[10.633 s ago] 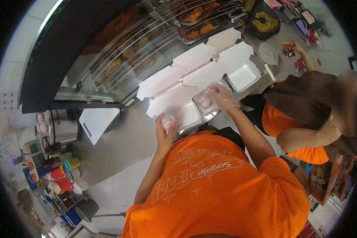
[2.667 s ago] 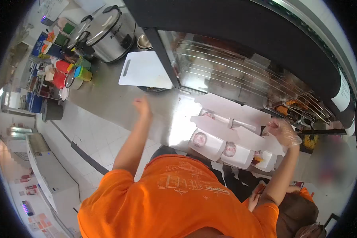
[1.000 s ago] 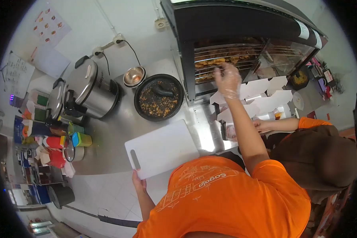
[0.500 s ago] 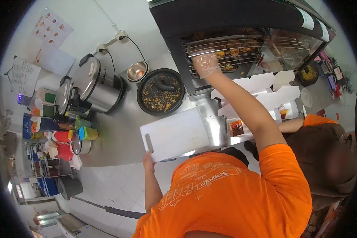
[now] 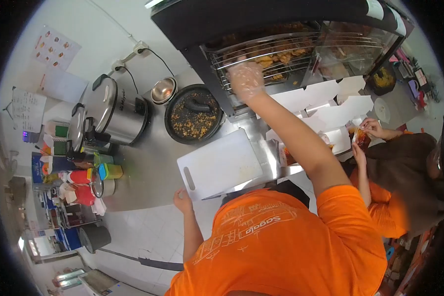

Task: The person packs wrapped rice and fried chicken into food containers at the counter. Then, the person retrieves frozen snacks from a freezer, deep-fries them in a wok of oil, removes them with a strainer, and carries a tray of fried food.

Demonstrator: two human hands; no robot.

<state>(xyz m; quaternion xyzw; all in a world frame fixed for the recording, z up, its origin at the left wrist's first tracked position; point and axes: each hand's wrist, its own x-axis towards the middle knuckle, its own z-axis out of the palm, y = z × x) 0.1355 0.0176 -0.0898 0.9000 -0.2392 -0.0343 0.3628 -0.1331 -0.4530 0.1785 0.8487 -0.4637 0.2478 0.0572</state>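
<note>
My right hand (image 5: 245, 81), in a clear plastic glove, reaches to the wire rack (image 5: 276, 49) of a black food warmer. Pieces of browned fried food (image 5: 283, 53) lie on the rack beside it. Its fingertips are hard to make out among the wires, so I cannot see whether they grip anything. My bare left hand (image 5: 183, 201) hangs by the front corner of a white cutting board (image 5: 219, 165), fingers loosely bent and apart, with nothing in them. The board lies flat on the steel counter, its handle slot toward the left.
A black pan (image 5: 195, 114) with crumbs and a dark curved tool sits behind the board, beside metal bowls (image 5: 163, 91). Large cookers (image 5: 116, 111) stand left. Open white boxes (image 5: 330, 121) line the right, where a co-worker's hands (image 5: 372, 128) hold a small sauce bag (image 5: 361, 138).
My left hand has come off the board's handle end and dropped slightly. My right hand still reaches at the rack. The co-worker's hands have lifted a sauce bag above the boxes.
</note>
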